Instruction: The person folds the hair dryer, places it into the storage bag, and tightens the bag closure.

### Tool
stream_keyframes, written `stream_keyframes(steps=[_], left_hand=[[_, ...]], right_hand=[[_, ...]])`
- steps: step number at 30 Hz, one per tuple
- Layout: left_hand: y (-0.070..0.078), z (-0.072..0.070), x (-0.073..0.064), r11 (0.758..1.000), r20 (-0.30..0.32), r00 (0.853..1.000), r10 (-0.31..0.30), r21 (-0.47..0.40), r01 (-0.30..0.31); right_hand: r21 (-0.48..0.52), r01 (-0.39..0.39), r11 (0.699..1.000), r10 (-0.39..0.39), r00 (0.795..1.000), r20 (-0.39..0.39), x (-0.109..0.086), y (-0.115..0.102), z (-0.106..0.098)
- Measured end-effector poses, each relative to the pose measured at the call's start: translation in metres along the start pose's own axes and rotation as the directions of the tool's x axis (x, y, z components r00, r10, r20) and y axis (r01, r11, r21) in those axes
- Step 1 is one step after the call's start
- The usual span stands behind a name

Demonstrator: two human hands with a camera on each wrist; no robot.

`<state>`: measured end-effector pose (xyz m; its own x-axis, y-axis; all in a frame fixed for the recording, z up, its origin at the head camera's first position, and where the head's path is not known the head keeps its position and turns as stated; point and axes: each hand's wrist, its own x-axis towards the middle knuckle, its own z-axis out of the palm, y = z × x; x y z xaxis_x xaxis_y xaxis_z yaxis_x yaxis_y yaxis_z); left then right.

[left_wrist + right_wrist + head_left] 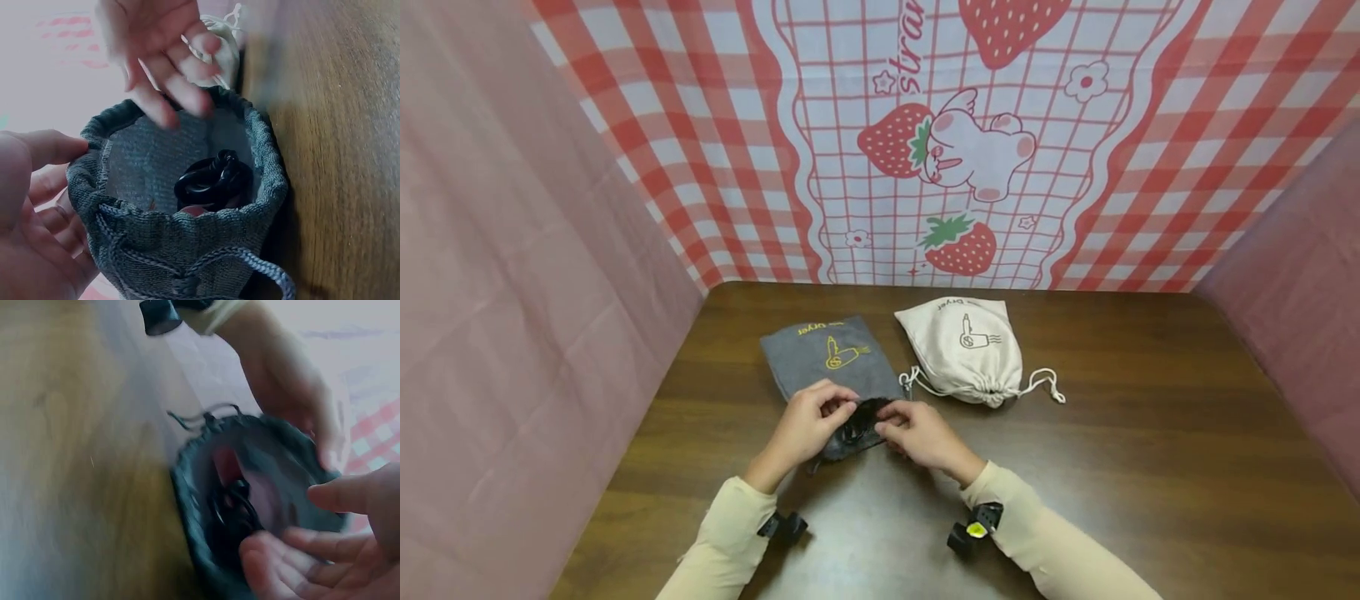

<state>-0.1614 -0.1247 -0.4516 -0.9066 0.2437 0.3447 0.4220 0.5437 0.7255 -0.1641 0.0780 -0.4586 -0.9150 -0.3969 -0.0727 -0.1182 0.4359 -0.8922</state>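
A grey cloth drawstring bag (805,358) with a yellow hair dryer print lies on the table, its mouth toward me and held wide. Inside it, a coiled black cord (212,181) shows in the left wrist view, beside a reddish patch (226,464) whose kind I cannot tell. My left hand (805,423) pinches the bag's rim between thumb and fingers. Over the opening is my right hand (922,433), blurred, its fingers loosely spread at the mouth and gripping nothing visible. A grey drawstring (265,269) hangs from the gathered edge.
To the right of the grey bag lies a cream drawstring bag (958,358), drawn closed, with white cords (1045,382) spread at its sides. A checked strawberry cloth (925,167) hangs behind the wooden table (1135,433); pink curtains (527,250) flank it.
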Motion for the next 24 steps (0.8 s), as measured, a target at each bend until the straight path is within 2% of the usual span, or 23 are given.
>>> stream_keyframes(steps=[3, 7, 10, 12, 15, 17, 21, 23, 24], left_hand=[[0.001, -0.002, -0.002, 1.0, 0.011, 1.0, 0.006, 0.018, -0.007], [-0.001, -0.003, -0.005, 0.999, 0.023, 0.999, 0.023, 0.036, -0.023], [-0.002, -0.002, -0.006, 0.998, 0.021, 0.999, 0.032, 0.054, -0.033], [-0.003, -0.001, -0.006, 0.996, 0.02, 0.999, 0.037, 0.076, -0.039], [-0.003, 0.0, -0.007, 0.99, 0.033, 0.998, 0.054, 0.129, -0.058], [-0.002, 0.0, -0.007, 0.985, 0.05, 0.997, 0.064, 0.159, -0.071], [-0.001, 0.001, -0.007, 0.979, 0.074, 0.995, 0.069, 0.189, -0.082], [-0.001, 0.001, -0.007, 0.977, 0.077, 0.995, 0.069, 0.198, -0.083], [-0.001, 0.001, -0.008, 0.975, 0.079, 0.994, 0.073, 0.204, -0.088]], right_hand=[[-0.046, 0.054, 0.997, -0.057, 0.997, -0.054, -0.001, 0.0, -0.012], [-0.156, 0.111, 0.981, -0.137, 0.976, -0.168, 0.0, -0.001, -0.02], [-0.282, 0.164, 0.945, -0.226, 0.952, -0.204, 0.002, -0.004, -0.019], [-0.369, 0.205, 0.906, -0.29, 0.938, -0.191, 0.003, -0.005, -0.016], [-0.498, 0.271, 0.824, -0.388, 0.91, -0.145, 0.004, -0.006, -0.01], [-0.582, 0.319, 0.748, -0.457, 0.883, -0.103, 0.006, -0.005, -0.006], [-0.742, 0.393, 0.543, -0.603, 0.798, -0.019, 0.013, 0.0, 0.001], [-0.788, 0.407, 0.462, -0.658, 0.753, 0.003, 0.015, 0.003, 0.002], [-0.801, 0.409, 0.437, -0.68, 0.734, 0.003, 0.016, 0.004, 0.002]])
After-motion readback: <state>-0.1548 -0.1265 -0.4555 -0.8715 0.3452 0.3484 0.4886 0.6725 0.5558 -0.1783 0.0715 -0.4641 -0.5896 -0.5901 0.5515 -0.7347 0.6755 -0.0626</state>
